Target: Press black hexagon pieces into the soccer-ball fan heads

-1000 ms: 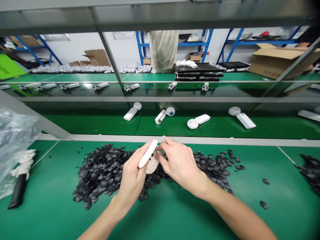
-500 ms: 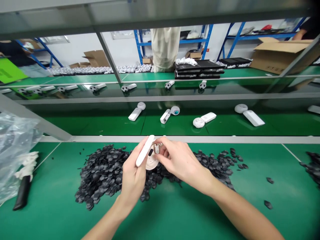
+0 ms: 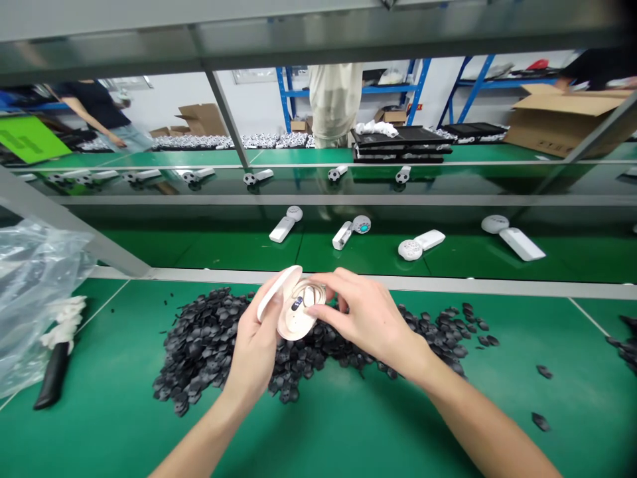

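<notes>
A round white case (image 3: pixel 293 322) with its lid (image 3: pixel 279 290) raised is held over a heap of small black pieces (image 3: pixel 209 345). My left hand (image 3: pixel 256 338) wraps around the case from the left. Inside it shows a small dark display with lit marks. My right hand (image 3: pixel 355 305) pinches a small white earbud-like piece (image 3: pixel 309 296) between thumb and fingers, at the right side of the case's inside.
White two-part devices (image 3: pixel 421 244) lie on the green belt (image 3: pixel 239 252) beyond a metal rail (image 3: pixel 497 287). A clear plastic bag (image 3: pixel 34 292) and a black-handled tool (image 3: pixel 52 378) are at the left. Across the line are people (image 3: pixel 336 99) and a cardboard box (image 3: pixel 557 123).
The case has tilted so that more of its inside faces me, and its display now shows lit marks. The white piece sits nearer the case. Belt items appear shifted right.
</notes>
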A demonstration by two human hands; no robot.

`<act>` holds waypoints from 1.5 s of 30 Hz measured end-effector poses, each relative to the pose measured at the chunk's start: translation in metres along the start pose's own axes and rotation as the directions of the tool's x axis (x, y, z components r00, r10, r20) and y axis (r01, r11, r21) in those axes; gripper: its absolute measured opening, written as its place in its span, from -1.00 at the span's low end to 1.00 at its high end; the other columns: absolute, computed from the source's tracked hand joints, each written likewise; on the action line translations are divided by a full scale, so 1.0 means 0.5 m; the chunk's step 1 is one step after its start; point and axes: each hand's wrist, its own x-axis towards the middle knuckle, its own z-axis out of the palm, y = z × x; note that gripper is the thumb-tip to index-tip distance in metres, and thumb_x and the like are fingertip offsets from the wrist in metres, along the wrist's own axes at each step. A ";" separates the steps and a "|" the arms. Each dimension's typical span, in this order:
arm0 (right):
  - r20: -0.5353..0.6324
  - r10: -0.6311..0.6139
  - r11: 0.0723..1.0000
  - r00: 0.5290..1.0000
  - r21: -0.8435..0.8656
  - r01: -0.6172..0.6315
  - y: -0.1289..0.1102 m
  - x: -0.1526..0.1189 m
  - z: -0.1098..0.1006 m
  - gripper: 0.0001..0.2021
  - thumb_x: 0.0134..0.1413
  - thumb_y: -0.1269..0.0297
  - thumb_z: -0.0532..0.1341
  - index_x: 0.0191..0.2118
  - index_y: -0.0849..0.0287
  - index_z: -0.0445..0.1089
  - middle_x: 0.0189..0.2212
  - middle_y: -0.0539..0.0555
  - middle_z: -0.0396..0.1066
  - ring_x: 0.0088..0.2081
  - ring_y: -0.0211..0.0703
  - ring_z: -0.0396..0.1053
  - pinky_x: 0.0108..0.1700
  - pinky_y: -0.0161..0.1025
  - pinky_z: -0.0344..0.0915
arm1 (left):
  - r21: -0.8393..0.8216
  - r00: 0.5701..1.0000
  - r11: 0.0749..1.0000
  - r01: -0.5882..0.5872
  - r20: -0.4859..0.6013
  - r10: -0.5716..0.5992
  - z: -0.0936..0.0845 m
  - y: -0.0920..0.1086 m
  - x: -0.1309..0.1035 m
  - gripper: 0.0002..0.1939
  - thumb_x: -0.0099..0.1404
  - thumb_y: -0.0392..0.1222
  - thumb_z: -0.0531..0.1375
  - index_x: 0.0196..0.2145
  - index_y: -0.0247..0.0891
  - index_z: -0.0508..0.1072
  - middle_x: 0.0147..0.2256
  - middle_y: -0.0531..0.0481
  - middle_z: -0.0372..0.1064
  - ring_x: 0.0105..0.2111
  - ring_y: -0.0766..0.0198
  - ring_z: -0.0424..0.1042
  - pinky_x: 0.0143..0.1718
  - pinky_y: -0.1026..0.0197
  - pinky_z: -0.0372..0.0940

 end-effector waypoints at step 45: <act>0.253 -0.515 0.659 0.819 -0.494 0.567 -0.017 -0.024 -0.005 -0.68 0.41 0.62 0.09 0.17 0.53 0.42 -0.11 0.30 0.57 -0.16 0.05 0.56 -0.09 -0.06 0.47 | 0.333 0.858 0.909 0.249 0.360 -0.367 -0.032 0.047 0.010 -0.13 0.02 -0.20 0.54 0.22 -0.22 0.27 -0.13 0.00 0.55 -0.27 0.24 0.49 -0.27 0.27 0.42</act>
